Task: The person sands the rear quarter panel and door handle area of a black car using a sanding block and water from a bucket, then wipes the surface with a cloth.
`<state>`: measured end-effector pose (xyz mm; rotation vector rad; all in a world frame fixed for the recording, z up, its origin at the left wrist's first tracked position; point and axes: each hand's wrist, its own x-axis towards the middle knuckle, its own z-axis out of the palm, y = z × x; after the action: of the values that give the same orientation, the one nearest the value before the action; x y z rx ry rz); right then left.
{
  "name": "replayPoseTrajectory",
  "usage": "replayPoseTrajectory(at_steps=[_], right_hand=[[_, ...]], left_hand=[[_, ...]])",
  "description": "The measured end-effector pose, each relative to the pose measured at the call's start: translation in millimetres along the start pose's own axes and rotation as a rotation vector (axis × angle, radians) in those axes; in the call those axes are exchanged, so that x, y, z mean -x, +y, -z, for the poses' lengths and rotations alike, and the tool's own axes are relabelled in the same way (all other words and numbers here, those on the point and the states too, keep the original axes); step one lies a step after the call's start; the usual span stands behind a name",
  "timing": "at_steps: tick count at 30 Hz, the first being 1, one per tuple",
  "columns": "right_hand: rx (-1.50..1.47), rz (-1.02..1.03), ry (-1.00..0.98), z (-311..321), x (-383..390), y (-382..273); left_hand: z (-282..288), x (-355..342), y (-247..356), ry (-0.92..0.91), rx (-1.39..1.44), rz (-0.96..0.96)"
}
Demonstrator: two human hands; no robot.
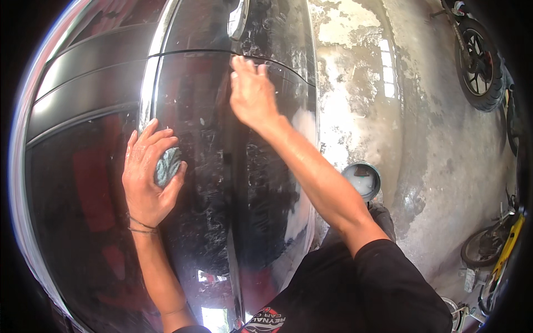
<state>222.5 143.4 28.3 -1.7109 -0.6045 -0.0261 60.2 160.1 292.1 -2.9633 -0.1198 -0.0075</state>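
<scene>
A dark, glossy car side (194,139) fills the left and middle of the head view, wet and streaked with whitish smears. My left hand (147,175) is at the bright trim strip (149,91) below the window. A crumpled blue-grey cloth (167,166) sits between its thumb and fingers, partly hidden by the palm. Farther forward, my right hand (252,94) lies on the door panel just short of the dark door seam (191,51). Its fingers are stretched out and a little blurred, and nothing shows in them. Beyond the seam is a shiny door handle (237,21).
On the wet, patchy concrete floor (433,139) to the right of the car stands a round bucket (377,183) with whitish liquid, close to my legs. A motorcycle wheel (478,64) is at the far right. Nearer, a yellow-framed two-wheeler (508,244) stands along the right edge.
</scene>
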Motion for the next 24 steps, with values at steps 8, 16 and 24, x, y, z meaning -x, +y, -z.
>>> replayPoseTrajectory(at_steps=[8,16,24], right_hand=[[0.046,-0.145,-0.140,11.5,20.8,42.4],[-0.064,-0.128,0.001,2.9,24.0,61.2],[-0.044,-0.210,-0.088,6.7,12.5,85.5]], left_hand=[[-2.2,2.0,-0.7,-0.005,0.013,0.001],[-1.9,-0.1,0.6,0.002,0.013,-0.009],[-2.2,-1.7,0.0,0.010,0.016,-0.021]])
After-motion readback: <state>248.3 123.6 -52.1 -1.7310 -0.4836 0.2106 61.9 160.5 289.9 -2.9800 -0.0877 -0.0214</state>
